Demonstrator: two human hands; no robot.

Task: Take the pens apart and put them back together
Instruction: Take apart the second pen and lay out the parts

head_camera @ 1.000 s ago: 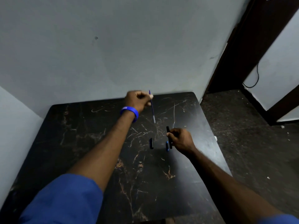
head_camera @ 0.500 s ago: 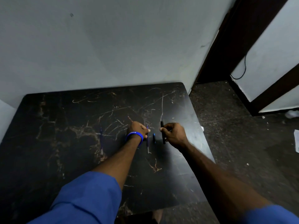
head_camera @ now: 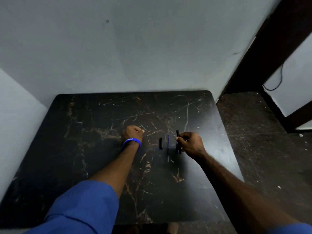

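Observation:
A thin blue refill (head_camera: pixel 168 147) lies lengthwise on the black marble table (head_camera: pixel 84 149). Left of it rests a short black pen cap (head_camera: pixel 161 143). My right hand (head_camera: pixel 190 144) pinches a black pen barrel (head_camera: pixel 178 135) that stands nearly upright, its lower end on the table beside a small blue piece (head_camera: pixel 177 148). My left hand (head_camera: pixel 133 132), with a blue wristband, is a closed fist on the table to the left of the parts; nothing shows in it.
The table stands in a corner, with a grey wall behind it and another at the left. Its right edge drops to a dark speckled floor (head_camera: pixel 261 149). A dark door frame (head_camera: pixel 263 48) rises at the right.
My left hand has let go of the blue refill, which now lies on the table, and has moved left into a fist. My right hand still holds the black barrel.

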